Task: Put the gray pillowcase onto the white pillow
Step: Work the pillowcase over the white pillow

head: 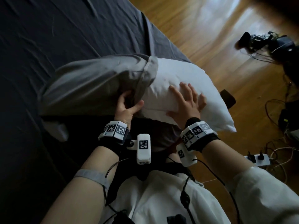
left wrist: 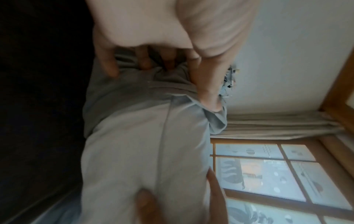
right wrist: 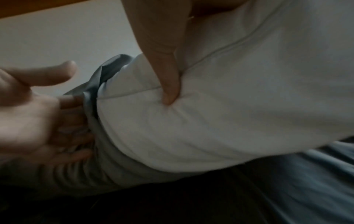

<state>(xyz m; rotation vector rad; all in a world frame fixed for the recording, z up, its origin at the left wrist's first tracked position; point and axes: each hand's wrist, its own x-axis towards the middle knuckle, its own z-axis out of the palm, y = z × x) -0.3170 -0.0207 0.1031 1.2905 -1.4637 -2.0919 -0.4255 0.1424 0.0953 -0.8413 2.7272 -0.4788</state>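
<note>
Hand and arm pose: both forearms extended forward, hands at the gray pillowcase point(head: 90, 81) opening.

Left hand point(head: 125, 107): fingers point(left wrist: 107, 63) curled into the bunched hem of the gray pillowcase, thumb extended along the hem; grip closed on the fabric. Right hand point(head: 187, 102): just right of the gray pillowcase hem, palm down, fingers spread and straight, thumb point(right wrist: 170, 84) pressing a dent into the white pillow point(head: 186, 78). Both forearms are bare and each wrist carries a marker-tagged band.

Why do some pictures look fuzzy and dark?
Head view: mostly sharp, bed dim, window glare on the floor. Left wrist view: motion blur smears the left hand and pillowcase. Right wrist view: dim, soft, pillow grayish, bottom nearly black.
</note>
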